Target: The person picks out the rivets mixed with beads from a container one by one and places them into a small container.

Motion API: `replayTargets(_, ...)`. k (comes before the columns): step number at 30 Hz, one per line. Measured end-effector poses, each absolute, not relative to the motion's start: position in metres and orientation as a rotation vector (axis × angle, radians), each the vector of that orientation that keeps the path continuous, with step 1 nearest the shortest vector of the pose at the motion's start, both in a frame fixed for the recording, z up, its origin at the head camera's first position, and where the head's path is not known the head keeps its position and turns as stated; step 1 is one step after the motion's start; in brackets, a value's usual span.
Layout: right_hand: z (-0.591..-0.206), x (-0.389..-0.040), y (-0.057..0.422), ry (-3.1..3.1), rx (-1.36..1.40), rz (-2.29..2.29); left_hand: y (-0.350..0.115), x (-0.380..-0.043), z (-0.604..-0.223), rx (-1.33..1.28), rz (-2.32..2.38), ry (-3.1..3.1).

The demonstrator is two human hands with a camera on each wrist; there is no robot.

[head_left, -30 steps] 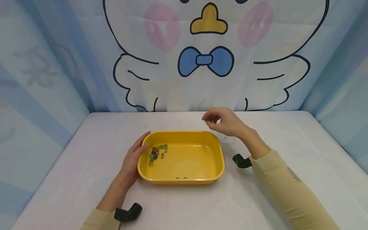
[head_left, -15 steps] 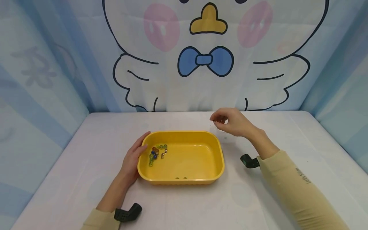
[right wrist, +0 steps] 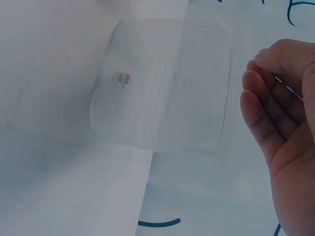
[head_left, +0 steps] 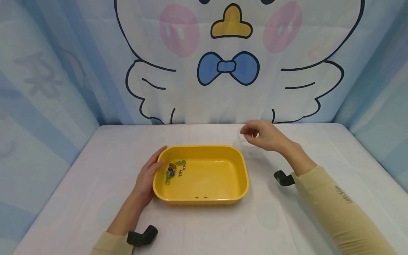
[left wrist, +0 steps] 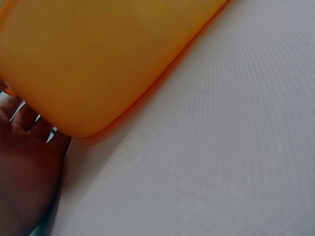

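My left hand (head_left: 149, 177) grips the left end of a yellow plastic tray (head_left: 223, 170), thumb over the rim and fingers along the outer wall. In the left wrist view the fingers (left wrist: 34, 123) lie against the tray's outer side. Glass and metal-looking beads (head_left: 172, 170) sit in the tray's left part. My right hand (head_left: 262, 136) hovers beyond the tray's far right corner, fingers curved and nothing visible at the tips. Below it in the right wrist view is a clear container (right wrist: 162, 113), with a small brownish metallic charm (right wrist: 124, 78) showing through it.
The white-covered table (head_left: 79, 198) spreads around the tray. A printed curtain (head_left: 229, 102) hangs right behind the table's far edge. Black wrist devices sit at both cuffs, the left one (head_left: 141, 236) close over the table and the right one (head_left: 283, 178) beside the tray.
My right hand has moved right, away from the tray and over the clear container. The small gold charm visible at its fingertips earlier no longer shows there. The left hand and tray have stayed put.
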State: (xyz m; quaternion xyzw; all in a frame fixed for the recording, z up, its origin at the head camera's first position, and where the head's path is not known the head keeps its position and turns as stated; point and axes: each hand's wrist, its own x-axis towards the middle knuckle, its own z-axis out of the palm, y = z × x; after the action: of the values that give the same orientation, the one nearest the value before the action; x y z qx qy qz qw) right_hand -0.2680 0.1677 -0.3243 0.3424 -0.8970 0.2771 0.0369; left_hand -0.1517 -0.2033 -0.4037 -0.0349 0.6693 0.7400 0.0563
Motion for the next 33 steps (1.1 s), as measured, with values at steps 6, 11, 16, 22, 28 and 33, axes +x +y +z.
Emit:
replayTargets(6,-0.324,-0.269,0.172,-2.802,1.034,0.829,-0.203,-0.152,-0.404,-0.103,2.251,2.021)
replayTargets(11,-0.324,-0.270,0.175,-2.851,0.996,0.797,-0.203,-0.151,-0.403,-0.101,2.245,2.024)
replayTargets(16,-0.325,-0.272,0.178,-2.870,0.990,0.780,-0.203,-0.151,-0.403,-0.102,2.245,2.025)
replayTargets(22,-0.325,-0.273,0.180,-2.881,0.997,0.755,-0.203,-0.152,-0.403,-0.101,2.243,2.028)
replayTargets(28,-0.325,-0.272,0.181,-2.891,0.973,0.763,-0.203,-0.152,-0.403,-0.105,2.246,2.020)
replayTargets(33,-0.324,-0.270,0.182,-2.893,0.947,0.764,-0.202,-0.152,-0.403,-0.112,2.248,2.022)
